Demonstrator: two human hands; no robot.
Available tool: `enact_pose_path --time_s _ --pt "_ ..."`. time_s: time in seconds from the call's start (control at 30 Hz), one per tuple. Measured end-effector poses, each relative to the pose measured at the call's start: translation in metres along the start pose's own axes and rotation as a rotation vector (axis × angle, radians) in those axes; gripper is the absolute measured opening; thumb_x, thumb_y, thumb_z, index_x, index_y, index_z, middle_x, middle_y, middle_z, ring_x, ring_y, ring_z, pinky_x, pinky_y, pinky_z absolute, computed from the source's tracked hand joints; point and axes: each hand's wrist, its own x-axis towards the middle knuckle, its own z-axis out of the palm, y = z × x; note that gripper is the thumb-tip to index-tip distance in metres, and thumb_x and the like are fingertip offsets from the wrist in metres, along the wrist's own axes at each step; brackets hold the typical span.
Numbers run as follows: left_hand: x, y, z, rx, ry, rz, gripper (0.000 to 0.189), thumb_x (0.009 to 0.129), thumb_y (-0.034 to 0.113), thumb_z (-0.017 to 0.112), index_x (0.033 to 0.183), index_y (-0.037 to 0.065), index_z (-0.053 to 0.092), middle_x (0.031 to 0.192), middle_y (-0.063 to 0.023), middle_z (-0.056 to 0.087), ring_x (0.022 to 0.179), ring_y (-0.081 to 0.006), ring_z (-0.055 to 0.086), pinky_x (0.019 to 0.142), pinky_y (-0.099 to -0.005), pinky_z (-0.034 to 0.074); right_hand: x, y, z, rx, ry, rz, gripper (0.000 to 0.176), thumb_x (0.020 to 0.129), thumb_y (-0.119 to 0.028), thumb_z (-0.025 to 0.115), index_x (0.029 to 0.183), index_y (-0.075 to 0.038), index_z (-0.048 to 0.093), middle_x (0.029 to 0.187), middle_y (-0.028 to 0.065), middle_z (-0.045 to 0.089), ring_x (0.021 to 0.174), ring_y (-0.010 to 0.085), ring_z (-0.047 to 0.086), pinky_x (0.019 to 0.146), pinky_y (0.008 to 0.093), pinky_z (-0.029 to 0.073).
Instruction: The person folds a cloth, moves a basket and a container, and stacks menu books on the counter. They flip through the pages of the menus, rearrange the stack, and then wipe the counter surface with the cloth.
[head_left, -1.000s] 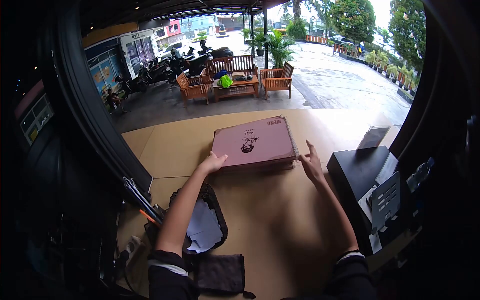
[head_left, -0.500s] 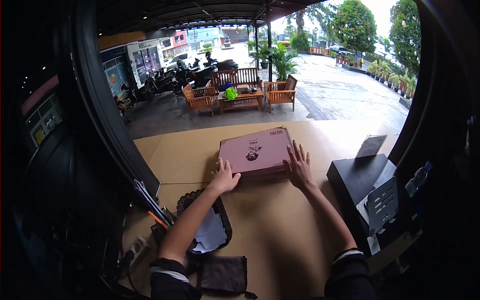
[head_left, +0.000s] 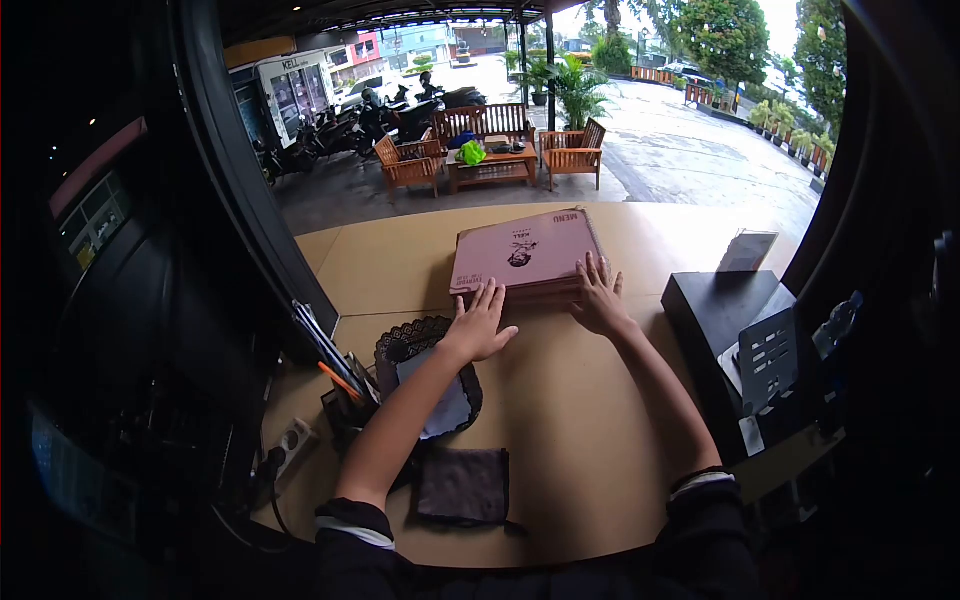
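A stack of pink menus [head_left: 525, 252], with a dark logo and the word MENU on the top cover, lies flat on the tan counter [head_left: 560, 410]. My left hand [head_left: 478, 325] rests palm down on the counter, fingers spread, its fingertips at the stack's near left corner. My right hand [head_left: 598, 296] lies flat with fingers apart, reaching onto the near right edge of the stack. Neither hand grips anything.
A dark lacy basket [head_left: 425, 375] with papers sits by my left forearm, a dark cloth [head_left: 463, 484] below it and a pen holder [head_left: 340, 385] to its left. A black box [head_left: 715, 310] and a grey stand [head_left: 768, 355] stand at the right. Wooden chairs and motorbikes are outside.
Both hands have slid toward me along the stack, from its sides to its near edge, and now lie flat. The view has tilted, so the stack sits higher in the frame.
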Motion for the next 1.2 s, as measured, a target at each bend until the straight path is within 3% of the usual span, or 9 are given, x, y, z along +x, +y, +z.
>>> enact_pose_path --time_s 0.23,0.27,0.3,0.37,0.47,0.63,0.77,0.83,1.2 --pt "-0.080 0.011 -0.044 -0.122 0.040 0.098 0.078 0.086 0.045 0.048 0.141 0.002 0.013 0.147 -0.0194 0.009 0.136 -0.0321 0.011 0.107 -0.0526 0.014 -0.077 -0.067 -0.015 0.261 0.052 -0.169 0.074 0.079 -0.035 0.061 0.138 -0.008 0.024 0.147 0.0191 0.006 0.135 0.0380 0.012 0.103 0.0590 0.015" --pt "-0.094 0.011 -0.043 -0.200 0.130 0.125 0.071 0.085 0.041 0.051 0.139 0.004 0.022 0.146 -0.0194 0.014 0.135 -0.0328 0.015 0.106 -0.0536 0.016 -0.089 -0.078 -0.011 0.319 0.116 -0.211 0.069 0.081 -0.036 0.059 0.136 -0.008 0.029 0.146 0.0200 0.010 0.127 0.0380 0.032 0.101 0.0511 0.028" --pt "-0.108 0.010 -0.043 -0.205 0.137 0.120 0.071 0.085 0.041 0.051 0.139 0.004 0.022 0.146 -0.0194 0.014 0.135 -0.0328 0.015 0.106 -0.0536 0.016 -0.101 -0.095 -0.014 0.440 0.121 -0.211 0.065 0.083 -0.039 0.058 0.133 -0.006 0.033 0.138 0.0229 0.031 0.107 0.0353 0.053 0.090 0.0417 0.041" --pt "-0.139 0.012 -0.045 -0.320 0.321 0.201 0.062 0.085 0.035 0.054 0.135 0.005 0.031 0.142 -0.0187 0.023 0.133 -0.0339 0.022 0.106 -0.0507 0.020 -0.120 -0.128 -0.017 0.668 -0.088 -0.093 0.065 0.083 -0.043 0.057 0.129 -0.001 0.038 0.109 0.0209 0.058 0.085 0.0322 0.062 0.077 0.0382 0.049" --pt "-0.190 0.020 -0.042 -0.465 0.492 0.165 0.048 0.083 0.024 0.057 0.125 0.004 0.043 0.134 -0.0171 0.036 0.123 -0.0333 0.038 0.102 -0.0405 0.031 -0.131 -0.162 -0.006 0.743 -0.310 -0.005 0.063 0.084 -0.049 0.053 0.114 0.006 0.048 0.064 0.0135 0.063 0.063 0.0273 0.063 0.060 0.0383 0.051" --pt "-0.246 0.025 -0.036 -0.471 0.665 0.074 0.040 0.083 0.016 0.058 0.119 0.003 0.048 0.125 -0.0155 0.046 0.117 -0.0305 0.046 0.099 -0.0381 0.035 -0.119 -0.178 0.022 1.161 -0.434 0.117 0.031 0.089 -0.025 0.040 0.083 0.002 0.053 0.060 0.0127 0.061 0.046 0.0191 0.058 0.044 0.0300 0.048" --pt "-0.266 0.042 -0.022 -0.713 0.830 -0.063 0.034 0.085 0.014 0.054 0.118 0.004 0.048 0.116 -0.0081 0.052 0.110 -0.0194 0.049 0.093 -0.0350 0.038 -0.136 -0.156 -0.003 1.331 -0.268 0.154 0.025 0.087 -0.015 0.035 0.083 0.004 0.051 0.057 0.0109 0.058 0.046 0.0176 0.058 0.044 0.0303 0.048" --pt "-0.274 0.061 -0.024 -0.726 0.786 -0.092 0.032 0.086 0.013 0.054 0.116 0.003 0.049 0.114 -0.0079 0.052 0.109 -0.0195 0.050 0.093 -0.0336 0.038 -0.157 -0.142 -0.041 1.156 -0.049 0.111 0.020 0.086 -0.011 0.036 0.084 0.002 0.051 0.054 0.0091 0.055 0.038 0.0156 0.053 0.037 0.0277 0.044" --pt "-0.270 0.148 0.027 -0.806 0.570 -0.069 0.035 0.082 0.016 0.059 0.114 0.007 0.050 0.114 -0.0111 0.051 0.106 -0.0237 0.052 0.087 -0.0368 0.042 -0.292 -0.002 -0.114 0.996 -0.038 0.280 0.021 0.085 -0.008 0.036 0.077 0.004 0.051 0.047 0.0071 0.049 0.036 0.0143 0.049 0.033 0.0288 0.041"
